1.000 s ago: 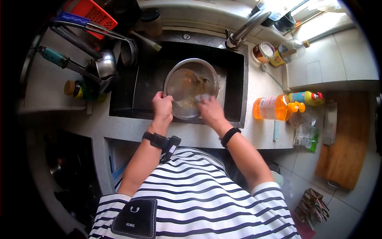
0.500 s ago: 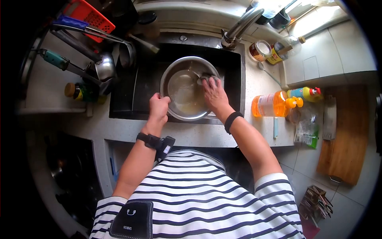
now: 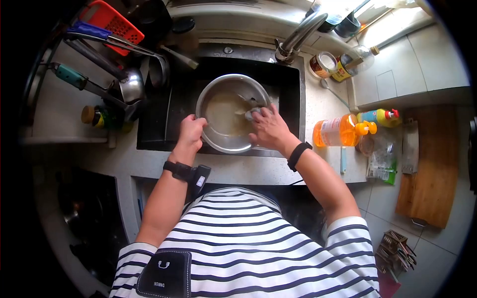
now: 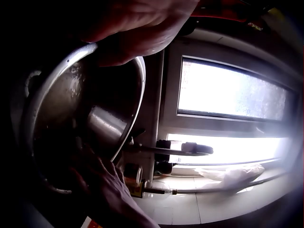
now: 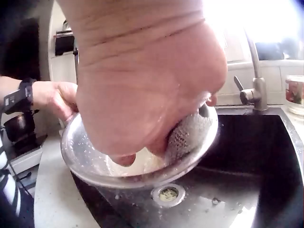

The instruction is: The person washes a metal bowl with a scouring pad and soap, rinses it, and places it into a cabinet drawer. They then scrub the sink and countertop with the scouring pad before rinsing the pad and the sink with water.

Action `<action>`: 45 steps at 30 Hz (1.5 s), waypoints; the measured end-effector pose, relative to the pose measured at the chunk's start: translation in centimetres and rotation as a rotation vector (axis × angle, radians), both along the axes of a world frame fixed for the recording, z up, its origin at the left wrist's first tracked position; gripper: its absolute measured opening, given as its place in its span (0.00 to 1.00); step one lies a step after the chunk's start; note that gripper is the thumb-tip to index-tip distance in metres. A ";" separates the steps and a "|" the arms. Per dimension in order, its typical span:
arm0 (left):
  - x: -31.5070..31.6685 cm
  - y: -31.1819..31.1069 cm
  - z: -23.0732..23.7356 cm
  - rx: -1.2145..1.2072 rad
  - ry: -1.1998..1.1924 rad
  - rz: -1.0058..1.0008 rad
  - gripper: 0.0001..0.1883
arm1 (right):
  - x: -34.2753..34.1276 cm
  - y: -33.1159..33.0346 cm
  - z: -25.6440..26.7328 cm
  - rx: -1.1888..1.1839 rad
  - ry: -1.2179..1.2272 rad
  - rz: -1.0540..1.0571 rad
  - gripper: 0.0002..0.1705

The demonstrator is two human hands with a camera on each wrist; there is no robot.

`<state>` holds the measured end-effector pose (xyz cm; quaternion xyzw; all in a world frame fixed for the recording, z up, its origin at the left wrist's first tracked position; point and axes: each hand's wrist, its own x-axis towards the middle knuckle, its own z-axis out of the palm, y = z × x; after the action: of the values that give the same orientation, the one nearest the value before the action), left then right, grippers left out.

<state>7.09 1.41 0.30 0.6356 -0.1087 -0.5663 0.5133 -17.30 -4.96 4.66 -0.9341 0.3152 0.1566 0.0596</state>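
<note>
A round metal basin with cloudy water in it is held over the black sink. My left hand pinches the basin's left rim between thumb and fingers. Inside the right wall, my right hand holds a grey mesh scrubber against the metal. The right wrist view shows the basin tilted above the drain, with water drops on its wall. In the left wrist view the right hand reaches over the basin's rim.
The faucet stands behind the sink's right corner. An orange soap bottle lies on the right counter, near a yellow bottle. Ladles and a pot are at the left, below a red basket. A wooden board is far right.
The basin and left hand have shifted slightly left. My right hand has moved with the scrubber, up the right wall and then a little lower along it.
</note>
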 end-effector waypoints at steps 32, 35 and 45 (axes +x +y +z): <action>0.0 0.0 2.5 -0.333 -0.105 0.396 0.13 | 0.8 4.2 -2.1 -0.152 -0.640 0.022 0.25; -0.1 0.4 2.6 -0.302 -0.075 0.381 0.15 | -0.3 2.1 -2.4 -0.174 -0.633 -0.064 0.21; 0.6 0.9 0.7 -0.219 0.109 0.482 0.19 | 1.8 5.9 -2.5 -0.014 -0.747 -0.102 0.22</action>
<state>7.73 2.35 0.99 0.5526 0.0130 -0.4458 0.7041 -15.52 0.96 2.15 -0.9103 0.3190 -0.2002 0.1716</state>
